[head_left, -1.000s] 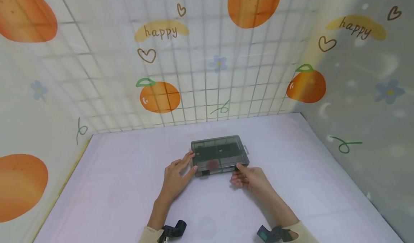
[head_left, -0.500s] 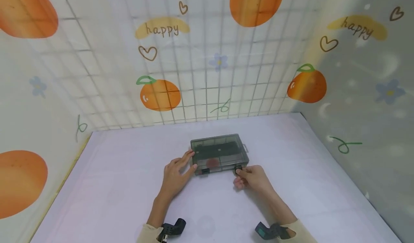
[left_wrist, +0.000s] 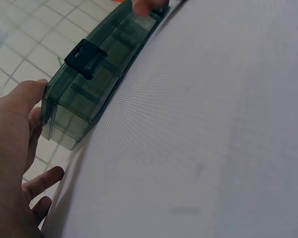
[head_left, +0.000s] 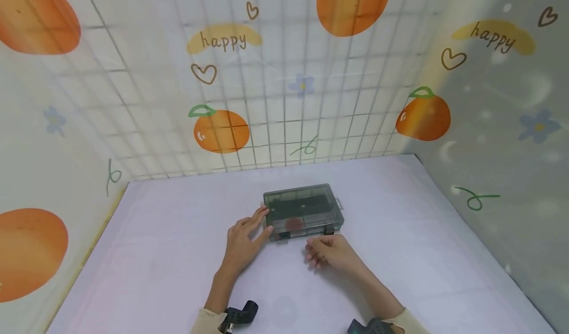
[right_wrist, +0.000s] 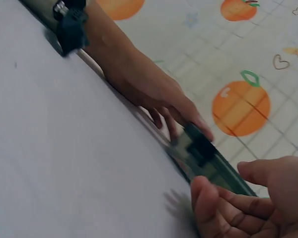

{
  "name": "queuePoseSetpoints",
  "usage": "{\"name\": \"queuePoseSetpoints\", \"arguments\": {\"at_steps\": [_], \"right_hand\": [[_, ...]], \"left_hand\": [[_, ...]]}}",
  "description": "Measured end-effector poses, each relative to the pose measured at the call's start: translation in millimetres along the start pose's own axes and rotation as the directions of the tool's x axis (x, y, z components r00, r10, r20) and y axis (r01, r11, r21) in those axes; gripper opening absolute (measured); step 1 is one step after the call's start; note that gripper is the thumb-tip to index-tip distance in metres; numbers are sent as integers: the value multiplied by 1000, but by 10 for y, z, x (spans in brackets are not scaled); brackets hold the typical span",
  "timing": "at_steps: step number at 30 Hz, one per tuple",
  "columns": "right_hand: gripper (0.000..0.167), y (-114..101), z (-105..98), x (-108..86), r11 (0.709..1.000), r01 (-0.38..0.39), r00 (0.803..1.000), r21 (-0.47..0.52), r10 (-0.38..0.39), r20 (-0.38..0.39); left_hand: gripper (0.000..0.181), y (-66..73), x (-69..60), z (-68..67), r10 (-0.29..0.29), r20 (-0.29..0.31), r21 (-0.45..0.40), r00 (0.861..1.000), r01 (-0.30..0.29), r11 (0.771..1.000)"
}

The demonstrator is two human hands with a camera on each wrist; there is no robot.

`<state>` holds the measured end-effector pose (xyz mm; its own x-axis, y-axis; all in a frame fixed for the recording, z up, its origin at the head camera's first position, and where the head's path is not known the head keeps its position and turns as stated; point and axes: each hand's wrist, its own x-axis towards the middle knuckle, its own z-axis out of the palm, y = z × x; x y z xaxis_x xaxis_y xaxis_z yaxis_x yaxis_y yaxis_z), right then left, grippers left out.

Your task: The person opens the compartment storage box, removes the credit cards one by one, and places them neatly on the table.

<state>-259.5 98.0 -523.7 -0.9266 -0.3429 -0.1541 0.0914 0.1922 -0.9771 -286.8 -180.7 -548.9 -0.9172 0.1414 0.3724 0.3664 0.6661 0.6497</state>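
A dark grey-green translucent storage box (head_left: 302,206) with a divided inside lies flat on the table, its lid down. Two black latches show on its front side, the left latch (left_wrist: 85,57) and the right latch (head_left: 329,230). My left hand (head_left: 242,240) touches the box's left end, fingertips along the side and thumb at the front corner; its lower fingers stay loose. Just in front of the box, apart from it, is my right hand (head_left: 333,252), with loosely bent fingers and nothing in them. How the right latch stands is too small to tell.
The white table (head_left: 178,274) extends around the box. Behind it stands a pale curtain (head_left: 275,92) printed with oranges and hearts, over a grid. Each wrist wears a small black camera (head_left: 240,314).
My right hand has left the right latch, where its thumb and fingers were, and moved left and nearer to me. My left hand and the box have hardly moved.
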Motion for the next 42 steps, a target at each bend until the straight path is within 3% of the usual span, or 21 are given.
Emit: {"name": "queuePoseSetpoints", "arguments": {"at_steps": [3,11,20,25,29,32,35,38,40,42], "right_hand": [[42,-6,136,63,996,-11,999,85,8,36],[53,-16,292,181,964,-87,996,250,82,30],[59,-66,466,296,950,-147,989,277,141,41],[52,-90,533,345,928,-179,983,326,183,18],[31,-112,587,372,935,-152,986,320,166,-19],[21,-123,636,384,959,-100,994,264,107,-10],[23,-122,654,377,984,-63,998,165,64,-1],[32,-115,634,355,997,2,999,-80,-6,-54],[38,-107,615,340,959,59,991,-275,-90,-100],[41,-111,589,319,891,109,976,-441,-180,-124]], "left_hand": [[56,-10,-9,32,-6,0,-2,1000,6,1000],[55,0,-45,100,-13,-5,4,1000,13,1000],[56,30,-38,108,-21,8,11,1000,21,1000],[55,54,-19,101,-16,13,9,1000,15,1000],[55,38,-5,65,-21,-7,0,1000,21,1000],[54,19,-5,24,-36,-24,-11,999,36,999],[53,5,-6,-6,-47,-15,-25,999,47,999],[54,3,-5,-20,-45,-1,-33,999,45,998],[54,4,-6,-23,-42,-1,-37,999,42,998],[53,1,-9,-24,-36,-7,-37,999,35,999]]}}
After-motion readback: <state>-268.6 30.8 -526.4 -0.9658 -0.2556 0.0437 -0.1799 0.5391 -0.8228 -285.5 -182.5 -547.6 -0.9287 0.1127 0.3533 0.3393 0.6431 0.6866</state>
